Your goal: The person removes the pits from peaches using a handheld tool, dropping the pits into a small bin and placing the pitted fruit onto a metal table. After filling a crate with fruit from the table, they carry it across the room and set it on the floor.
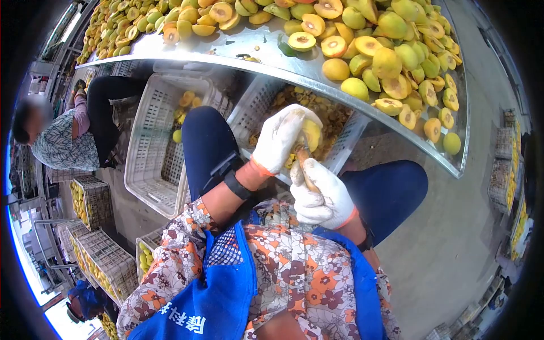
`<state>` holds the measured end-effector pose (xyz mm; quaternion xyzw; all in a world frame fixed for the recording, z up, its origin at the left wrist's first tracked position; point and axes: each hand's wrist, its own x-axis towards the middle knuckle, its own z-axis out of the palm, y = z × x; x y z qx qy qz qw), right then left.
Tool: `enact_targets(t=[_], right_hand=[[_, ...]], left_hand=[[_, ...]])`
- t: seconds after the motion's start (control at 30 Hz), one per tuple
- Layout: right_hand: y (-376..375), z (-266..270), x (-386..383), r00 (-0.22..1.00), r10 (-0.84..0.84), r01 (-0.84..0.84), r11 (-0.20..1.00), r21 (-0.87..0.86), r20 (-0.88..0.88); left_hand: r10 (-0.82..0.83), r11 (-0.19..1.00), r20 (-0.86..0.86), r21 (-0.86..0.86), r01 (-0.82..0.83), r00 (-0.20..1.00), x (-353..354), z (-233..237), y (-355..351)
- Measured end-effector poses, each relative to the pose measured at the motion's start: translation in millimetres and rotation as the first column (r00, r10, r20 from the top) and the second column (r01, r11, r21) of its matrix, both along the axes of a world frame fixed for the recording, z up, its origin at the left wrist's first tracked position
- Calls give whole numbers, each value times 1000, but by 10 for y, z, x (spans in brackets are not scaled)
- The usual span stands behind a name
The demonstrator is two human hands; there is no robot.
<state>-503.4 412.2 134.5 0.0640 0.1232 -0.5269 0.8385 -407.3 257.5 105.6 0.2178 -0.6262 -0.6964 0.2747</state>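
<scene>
My left hand (279,139), in a white glove, is wrapped round a yellow fruit half (311,135) above a crate. My right hand (323,195), also gloved, is closed on the wooden handle (306,168) of a small tool. The tool's far end meets the fruit; its tip is hidden. Below both hands, the crate (340,148) holds many yellow-brown scraps (334,118). Beyond, cut fruit halves (387,62) are heaped on a metal table (238,61).
A white crate (148,127) with a few fruits stands at the left. A co-worker (65,133) sits farther left. Fruit-filled crates (105,263) stand at the lower left, more (504,164) at the far right. The metal table's edge runs just beyond my hands.
</scene>
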Motion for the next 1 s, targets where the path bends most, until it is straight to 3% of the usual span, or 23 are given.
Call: enact_targets(t=[0.13,0.2,0.27,0.3,0.33,0.4,0.43,0.47,0.5,0.53,0.57,0.6,0.63,0.67,0.73,0.77,0.8,0.9,0.93,1.0], right_hand=[[-12,-79,64,984,6,9,997,-79,180],[-40,-63,68,982,30,-8,993,-114,188],[-84,-38,62,978,50,-18,988,-156,201],[-105,-19,37,985,56,-29,986,-161,165],[-124,13,16,990,63,-42,986,-164,127],[-127,81,8,995,65,-52,982,-180,70],[-128,82,-2,999,21,-25,986,-167,-25],[-114,87,-15,992,-26,7,988,-154,-120],[-115,97,-28,942,-65,56,998,-37,-329],[-88,52,-50,939,-72,59,997,-50,-336],[-44,-46,-56,915,-53,64,998,15,-399],[-11,-103,-46,891,-28,76,993,88,-453],[-25,-78,-23,875,16,58,989,137,-484],[-41,-88,20,875,10,62,989,132,-485],[-101,-148,116,846,94,-2,985,173,-525],[-120,-174,128,810,89,-16,991,130,-580],[-127,-178,144,805,89,-14,991,132,-586],[-127,-180,122,608,138,-20,987,159,-782],[-102,-211,111,602,137,-12,986,163,-787],[-47,-274,104,429,127,-20,991,131,-894]], left_hand=[[-312,944,-47,101,315,949,28,118,-201],[-312,947,-46,64,315,949,38,165,-219],[-235,928,-243,231,291,941,40,201,-158],[-54,911,-259,383,154,964,-4,255,-35],[-51,913,-258,380,150,965,6,303,-39],[298,636,-197,770,-40,934,1,374,-53],[418,762,-79,573,-302,905,57,370,-163],[329,841,-178,502,-202,927,293,385,-375],[488,837,-107,337,-431,866,405,372,-563],[571,820,-1,50,-570,821,647,328,-845],[654,729,81,-333,-598,752,842,335,-1071],[738,594,400,-767,-243,544,1006,532,-1209],[865,260,259,-964,57,429,1034,559,-1281],[927,-104,48,-920,378,373,1013,577,-1347],[868,117,154,-987,106,472,655,577,-1448],[787,277,196,-959,-52,585,396,541,-1441],[682,426,266,-902,-74,681,141,509,-1459],[613,477,360,-878,34,703,-607,254,-1504],[594,526,434,-847,80,677,-827,187,-1527],[566,516,565,-811,277,600,-1089,171,-1573]])
